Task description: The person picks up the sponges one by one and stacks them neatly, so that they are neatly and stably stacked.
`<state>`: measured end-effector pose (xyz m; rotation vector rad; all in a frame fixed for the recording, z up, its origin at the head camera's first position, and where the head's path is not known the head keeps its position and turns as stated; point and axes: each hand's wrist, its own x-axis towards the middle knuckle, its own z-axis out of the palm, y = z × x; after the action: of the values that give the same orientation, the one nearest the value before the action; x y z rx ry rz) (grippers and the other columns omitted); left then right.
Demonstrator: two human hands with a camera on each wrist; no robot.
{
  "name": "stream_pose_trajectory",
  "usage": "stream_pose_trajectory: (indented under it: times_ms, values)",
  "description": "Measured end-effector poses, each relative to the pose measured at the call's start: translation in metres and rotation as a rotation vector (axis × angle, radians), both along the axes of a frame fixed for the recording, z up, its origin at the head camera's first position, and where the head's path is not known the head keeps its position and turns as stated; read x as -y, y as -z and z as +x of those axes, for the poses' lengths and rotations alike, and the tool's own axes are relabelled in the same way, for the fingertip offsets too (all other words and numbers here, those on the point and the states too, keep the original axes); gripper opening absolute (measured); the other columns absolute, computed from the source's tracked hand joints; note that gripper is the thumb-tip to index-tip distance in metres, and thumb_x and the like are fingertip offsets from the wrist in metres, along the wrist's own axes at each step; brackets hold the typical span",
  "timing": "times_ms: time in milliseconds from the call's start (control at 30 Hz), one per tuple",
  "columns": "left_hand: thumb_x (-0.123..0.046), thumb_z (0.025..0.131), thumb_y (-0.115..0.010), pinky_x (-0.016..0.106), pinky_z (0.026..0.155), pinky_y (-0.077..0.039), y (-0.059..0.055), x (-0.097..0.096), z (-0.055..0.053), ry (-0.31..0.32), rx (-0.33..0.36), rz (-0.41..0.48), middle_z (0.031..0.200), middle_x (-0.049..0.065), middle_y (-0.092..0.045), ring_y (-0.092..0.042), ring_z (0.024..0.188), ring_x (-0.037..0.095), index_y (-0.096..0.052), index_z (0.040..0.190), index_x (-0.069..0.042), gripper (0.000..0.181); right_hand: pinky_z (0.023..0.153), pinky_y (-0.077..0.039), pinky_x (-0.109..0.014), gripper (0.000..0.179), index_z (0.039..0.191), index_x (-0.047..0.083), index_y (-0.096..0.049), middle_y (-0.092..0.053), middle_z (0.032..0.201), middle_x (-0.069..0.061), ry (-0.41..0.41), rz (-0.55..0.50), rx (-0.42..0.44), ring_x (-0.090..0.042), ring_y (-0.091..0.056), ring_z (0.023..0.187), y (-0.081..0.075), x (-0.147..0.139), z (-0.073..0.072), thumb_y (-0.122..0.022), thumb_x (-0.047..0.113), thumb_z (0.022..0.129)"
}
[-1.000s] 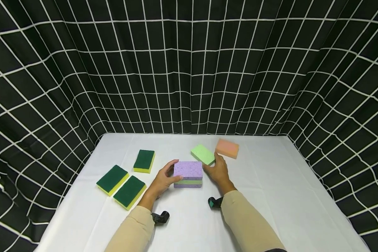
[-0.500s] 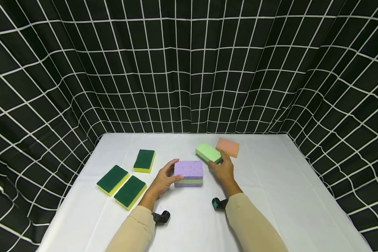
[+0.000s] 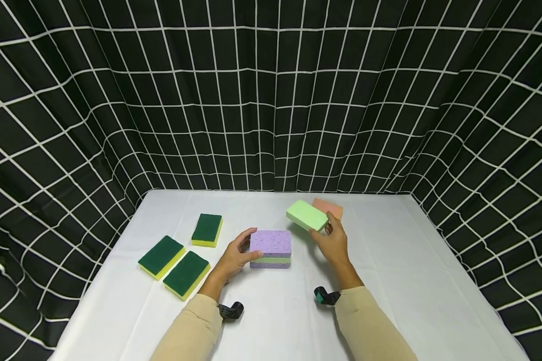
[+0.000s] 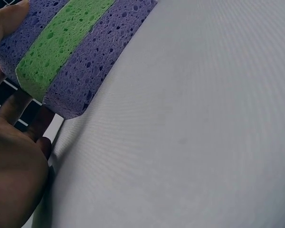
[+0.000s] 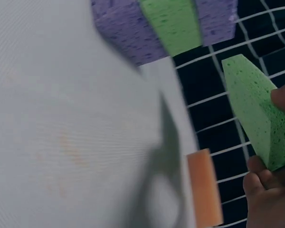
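A stack of sponges stands mid-table: a purple sponge (image 3: 270,242) on top, a green sponge (image 4: 61,45) in the middle and another purple sponge (image 4: 92,64) underneath. My left hand (image 3: 232,258) holds the stack's left end, with the thumb on the near side of the top sponge and the fingers at the far side. To the right, my right hand (image 3: 334,243) pinches a light green sponge (image 3: 307,215) by its right end. That sponge is raised off the table and tilted, and its shadow falls on the cloth in the right wrist view.
An orange sponge (image 3: 328,206) lies behind the raised green one, partly covered by it in the head view. Several yellow sponges with dark green scouring tops, such as the front one (image 3: 187,275), lie at left on the white tablecloth (image 3: 388,271). A black gridded curtain (image 3: 275,100) surrounds the table.
My right hand has taken hold of the light green sponge, lifted it off the table and shifted right with it. My left hand has stayed at the stack.
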<state>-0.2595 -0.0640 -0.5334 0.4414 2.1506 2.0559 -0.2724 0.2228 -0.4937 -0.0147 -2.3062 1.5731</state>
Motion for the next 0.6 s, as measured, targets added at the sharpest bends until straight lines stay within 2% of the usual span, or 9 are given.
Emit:
stream_pose_trajectory:
  times_ms: [200, 367, 433, 600]
  values:
    - [-0.006, 0.084, -0.075, 0.05, 0.105, -0.032, -0.005, 0.0, 0.002, 0.009, 0.01, 0.0, 0.141, 0.018, -0.045, -0.041, 0.129, 0.036, -0.039, 0.146, -0.006, 0.072, 0.101, -0.039, -0.038, 0.079, 0.146, -0.006, -0.034, -0.043, 0.139, -0.019, -0.016, 0.036, -0.05, -0.033, -0.049, 0.12, -0.017, -0.003, 0.007, -0.075, 0.009, 0.08]
    - [-0.005, 0.085, -0.074, 0.051, 0.104, -0.033, -0.02, 0.0, 0.01, 0.027, -0.003, 0.003, 0.14, 0.024, -0.044, -0.04, 0.129, 0.041, -0.039, 0.145, -0.004, 0.07, 0.102, -0.038, -0.036, 0.077, 0.146, -0.004, -0.034, -0.043, 0.137, -0.017, -0.061, -0.012, -0.117, -0.029, -0.05, 0.119, -0.035, -0.002, 0.016, -0.075, 0.003, 0.081]
    - [-0.006, 0.085, -0.074, 0.051, 0.104, -0.032, -0.019, 0.0, 0.009, 0.026, -0.005, 0.005, 0.141, 0.024, -0.044, -0.039, 0.129, 0.04, -0.039, 0.145, -0.004, 0.07, 0.102, -0.038, -0.039, 0.076, 0.145, -0.006, -0.034, -0.043, 0.136, -0.02, -0.086, -0.027, -0.15, -0.031, -0.05, 0.119, -0.046, 0.001, 0.023, -0.074, -0.001, 0.081]
    - [-0.007, 0.084, -0.075, 0.051, 0.105, -0.031, -0.002, 0.0, 0.001, 0.005, 0.0, 0.012, 0.141, 0.019, -0.045, -0.04, 0.13, 0.036, -0.038, 0.146, -0.005, 0.072, 0.1, -0.037, -0.051, 0.073, 0.141, -0.016, -0.032, -0.042, 0.132, -0.031, -0.132, -0.029, -0.216, -0.041, -0.05, 0.117, -0.079, 0.009, 0.044, -0.071, -0.01, 0.079]
